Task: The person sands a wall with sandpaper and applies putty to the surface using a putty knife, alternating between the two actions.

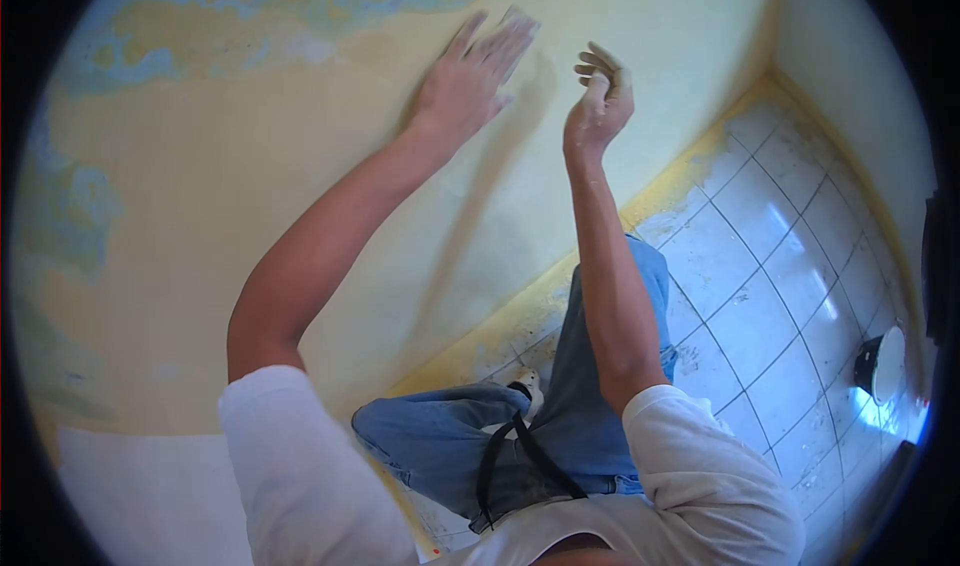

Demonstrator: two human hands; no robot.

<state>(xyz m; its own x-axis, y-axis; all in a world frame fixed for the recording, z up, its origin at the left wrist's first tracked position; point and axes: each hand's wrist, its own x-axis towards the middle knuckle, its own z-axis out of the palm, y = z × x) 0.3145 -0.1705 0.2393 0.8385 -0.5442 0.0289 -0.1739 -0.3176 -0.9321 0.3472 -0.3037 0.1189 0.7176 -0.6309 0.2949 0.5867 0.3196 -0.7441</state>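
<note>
My left hand (468, 84) lies flat on the painted wall (400, 226), fingers stretched up and to the right. Under its fingertips is a flat greyish piece (518, 22) that looks like sandpaper, pressed to the wall. Its lower part is hidden by the fingers. My right hand (600, 106) is raised to the right of it, apart from the left hand. Its dusty fingers are loosely bent and apart, and I see nothing in them. Bluish, patchy areas (170, 36) show through the yellowish wall coat at the upper left.
White floor tiles (770, 256) with smears and dust meet the wall at a yellow-stained edge (560, 286). A black bucket with a whitish inside (882, 366) is on the floor at right. My bent legs in blue jeans (450, 426) are close to the wall.
</note>
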